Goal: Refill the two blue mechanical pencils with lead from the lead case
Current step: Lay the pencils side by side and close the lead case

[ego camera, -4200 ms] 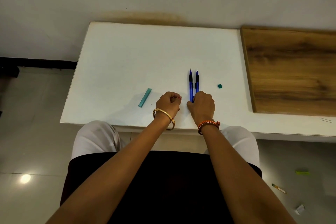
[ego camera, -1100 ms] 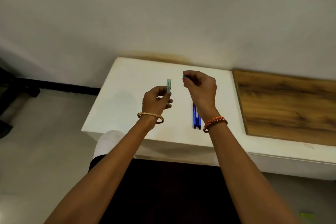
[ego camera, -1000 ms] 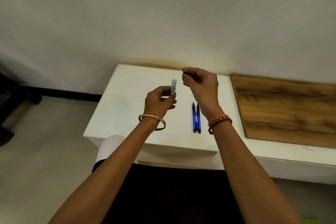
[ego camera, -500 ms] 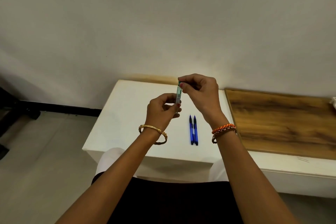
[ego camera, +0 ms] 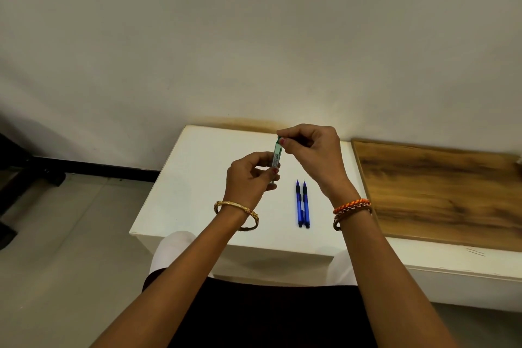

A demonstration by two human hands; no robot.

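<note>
While the lead case (ego camera: 276, 157) stands nearly upright in the air above the white desk (ego camera: 197, 178), we hold it at both ends. Our left hand (ego camera: 248, 178) has its fingers (ego camera: 268, 171) closed around the lower part of the case, thumb against the near face. Our right hand (ego camera: 310, 150) pinches the top end, where a small green cap (ego camera: 280, 140) sits between thumb and forefinger; whether the cap is fully seated or only resting there we cannot tell.

The case looks like a thin, flat plastic sleeve, very light and fairly stiff, with smooth sides that we judge could slip under a loose hold. The best grip seems to be across its broad flat faces low down, leaving the top free. The cap is tiny and easy to drop, so a firm fingertip pinch suits it. The leads inside, not visible here, are likely brittle and would snap or spill if the case tips while open.

The two blue mechanical pencils (ego camera: 302, 203) lie side by side on the desk, touching, tips pointing to the far side, just right of our left hand and near the front edge. They look light and rigid; we would pick one up around the mid-barrel. A wooden board (ego camera: 437, 192) lies to the right.
</note>
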